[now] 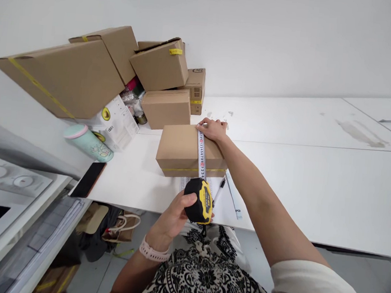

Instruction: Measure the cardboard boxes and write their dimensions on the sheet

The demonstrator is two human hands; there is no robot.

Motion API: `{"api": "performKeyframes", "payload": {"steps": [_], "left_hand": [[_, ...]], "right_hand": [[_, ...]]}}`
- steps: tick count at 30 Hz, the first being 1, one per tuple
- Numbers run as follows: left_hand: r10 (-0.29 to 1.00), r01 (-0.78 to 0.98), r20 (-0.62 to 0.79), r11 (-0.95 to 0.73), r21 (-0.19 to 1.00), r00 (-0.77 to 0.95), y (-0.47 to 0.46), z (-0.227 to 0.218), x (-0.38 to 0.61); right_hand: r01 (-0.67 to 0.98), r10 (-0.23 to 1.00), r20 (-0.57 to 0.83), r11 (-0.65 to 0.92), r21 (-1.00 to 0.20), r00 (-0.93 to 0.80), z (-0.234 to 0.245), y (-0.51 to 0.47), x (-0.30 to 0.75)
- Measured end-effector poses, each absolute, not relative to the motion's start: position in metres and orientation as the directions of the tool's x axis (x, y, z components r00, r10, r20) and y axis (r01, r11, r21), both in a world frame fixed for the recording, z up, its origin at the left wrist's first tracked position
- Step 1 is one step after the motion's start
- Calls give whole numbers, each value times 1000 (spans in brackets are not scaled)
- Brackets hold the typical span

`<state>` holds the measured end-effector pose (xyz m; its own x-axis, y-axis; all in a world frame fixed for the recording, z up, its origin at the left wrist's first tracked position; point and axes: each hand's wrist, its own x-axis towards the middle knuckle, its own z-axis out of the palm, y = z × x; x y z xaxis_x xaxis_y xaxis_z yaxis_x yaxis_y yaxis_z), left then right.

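A closed brown cardboard box [178, 145] with a yellow tape line along its lower front stands on the white table. My left hand [177, 209] is wrapped round a black and yellow tape measure [198, 201] just in front of the box. Its white blade [201, 151] runs out across the box's top to the far edge. There my right hand [214, 129] pinches the blade's end, the forearm reaching over the box's right side. Partly under the box and the tape measure lie printed papers [228, 198], with a black and white pen [219, 189] on them.
Behind and left are stacked cardboard boxes [160, 65], a small carton [166, 109], a white avocado-print box [118, 120], a mint tumbler [88, 141] and a dark phone [89, 179] at the table edge. A white appliance [9, 179] stands at the left; bags [122, 227] lie below.
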<state>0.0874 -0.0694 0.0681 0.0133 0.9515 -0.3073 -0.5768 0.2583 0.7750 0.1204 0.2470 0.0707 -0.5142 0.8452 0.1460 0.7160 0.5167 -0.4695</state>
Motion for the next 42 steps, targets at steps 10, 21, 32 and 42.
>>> {"api": "performKeyframes", "payload": {"steps": [10,21,32,42], "left_hand": [[961,-561,-274,245,791,35,-70,64,86],[992,-503,0,-66,862,-129,-96,66,43],[855,-433,5,-267,861,-518,-79,36,-38],[892,-373,149,-324,869,-427,-46,89,-52]], "right_hand": [[702,844,169,521,-485,-510,67,247,120],[131,851,305,393,-910,-428,90,253,195],[175,916,-46,26,-984,-397,-22,148,291],[77,764,291,404,-911,-576,73,154,262]]}}
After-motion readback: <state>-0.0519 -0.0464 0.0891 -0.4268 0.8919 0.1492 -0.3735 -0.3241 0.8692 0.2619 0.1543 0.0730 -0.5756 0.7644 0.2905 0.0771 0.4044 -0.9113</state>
